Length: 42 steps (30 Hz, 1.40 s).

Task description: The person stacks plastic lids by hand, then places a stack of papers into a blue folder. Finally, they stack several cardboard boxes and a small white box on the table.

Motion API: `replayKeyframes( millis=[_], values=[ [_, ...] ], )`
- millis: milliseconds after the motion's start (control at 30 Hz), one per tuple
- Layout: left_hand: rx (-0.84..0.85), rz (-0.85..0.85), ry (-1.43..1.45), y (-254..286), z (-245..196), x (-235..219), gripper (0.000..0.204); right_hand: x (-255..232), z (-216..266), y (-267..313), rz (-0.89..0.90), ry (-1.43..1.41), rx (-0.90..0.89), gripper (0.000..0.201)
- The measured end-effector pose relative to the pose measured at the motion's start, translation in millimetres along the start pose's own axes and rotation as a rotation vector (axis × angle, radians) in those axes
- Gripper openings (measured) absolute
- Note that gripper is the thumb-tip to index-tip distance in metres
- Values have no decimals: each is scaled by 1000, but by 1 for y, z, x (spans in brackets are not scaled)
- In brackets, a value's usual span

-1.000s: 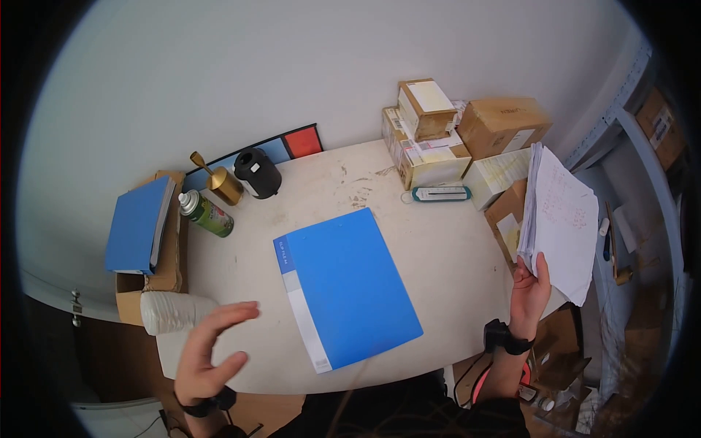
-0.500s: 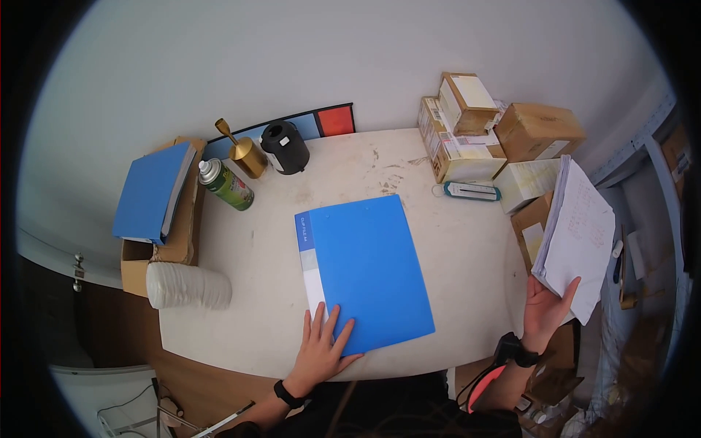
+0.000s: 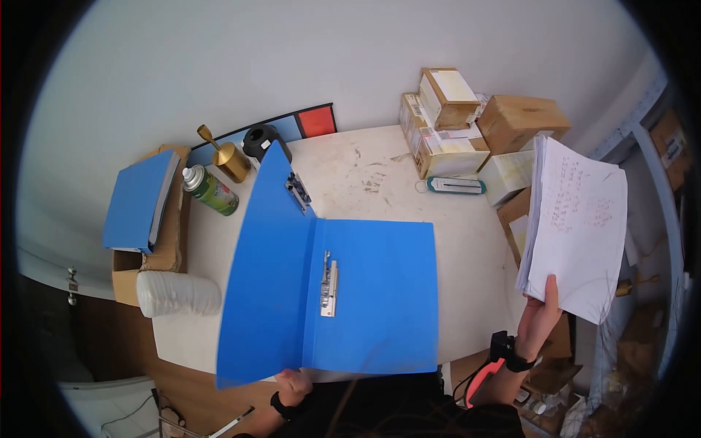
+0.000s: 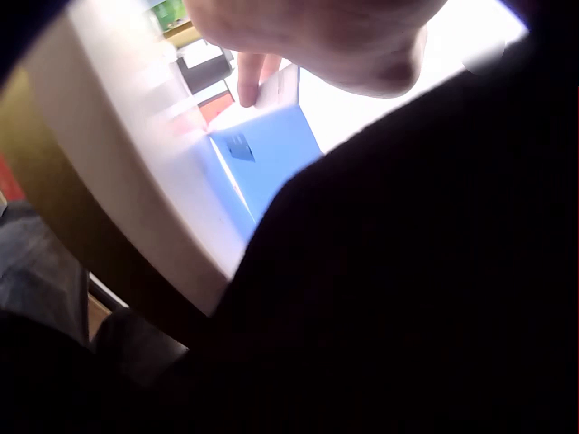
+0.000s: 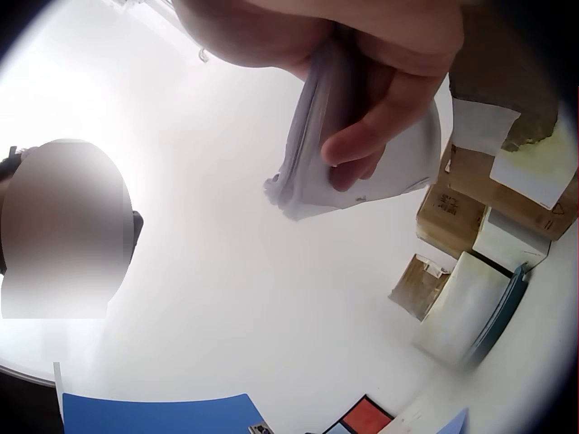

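A blue clip file (image 3: 380, 292) lies spread, its left cover (image 3: 263, 285) standing steeply up. Metal clips (image 3: 330, 288) show on both inner faces. My left hand (image 3: 293, 387) grips the file at its bottom edge near the spine, most fingers hidden behind the cover. In the left wrist view, fingers (image 4: 249, 81) of that hand lie against the file's labelled spine (image 4: 240, 145). Off the table's right side, my right hand (image 3: 540, 317) holds a thick stack of white papers (image 3: 577, 226), thumb on the top sheet. The right wrist view shows fingers (image 5: 371, 136) curled round the stack (image 5: 303, 172).
Another blue binder (image 3: 142, 201) leans on a cardboard box (image 3: 171, 248) at left, near a white roll (image 3: 179, 293). A spray can (image 3: 210, 191), a brass pot (image 3: 231, 162) and a black container (image 3: 266, 139) stand behind. Several boxes (image 3: 522, 120) and a teal thermometer (image 3: 456, 185) are at back right.
My left hand came down onto the closed file, then moved to its bottom edge. The file has swung from closed to spread. My right hand still holds the papers, now facing up more.
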State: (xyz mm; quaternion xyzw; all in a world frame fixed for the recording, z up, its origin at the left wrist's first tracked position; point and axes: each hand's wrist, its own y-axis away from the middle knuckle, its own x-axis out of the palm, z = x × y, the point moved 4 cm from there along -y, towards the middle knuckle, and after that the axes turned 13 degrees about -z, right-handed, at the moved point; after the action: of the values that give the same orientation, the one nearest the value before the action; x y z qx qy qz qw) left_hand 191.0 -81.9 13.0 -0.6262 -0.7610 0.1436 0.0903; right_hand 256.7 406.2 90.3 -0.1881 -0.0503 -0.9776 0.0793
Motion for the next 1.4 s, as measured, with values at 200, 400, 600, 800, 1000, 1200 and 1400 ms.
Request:
replayKeyframes(
  millis=[200, 400, 600, 800, 1000, 1200, 1400],
  values=[
    [-105, 81, -329, 29, 6, -7, 39, -7, 2, 52, 264, 29, 222, 58],
    [-807, 404, -249, 18, 3, -31, 42, -9, -43, 95, 583, 250, 543, 58],
    [-1134, 842, 251, -7, -59, -20, 48, 2, -63, 135, 860, 515, 491, 54],
    [-894, 334, 445, -62, -68, 66, 58, 21, -62, 158, 1105, 525, 301, 54],
    [-845, 10, 599, -93, -67, 123, 51, 27, -68, 179, 1268, 684, 237, 57],
    [-547, 132, 532, -112, -90, 131, 38, -4, -80, 134, 590, -44, 602, 63],
    [-266, 342, 392, -98, -101, 144, 30, 39, -9, 94, 809, 662, -281, 75]
  ],
)
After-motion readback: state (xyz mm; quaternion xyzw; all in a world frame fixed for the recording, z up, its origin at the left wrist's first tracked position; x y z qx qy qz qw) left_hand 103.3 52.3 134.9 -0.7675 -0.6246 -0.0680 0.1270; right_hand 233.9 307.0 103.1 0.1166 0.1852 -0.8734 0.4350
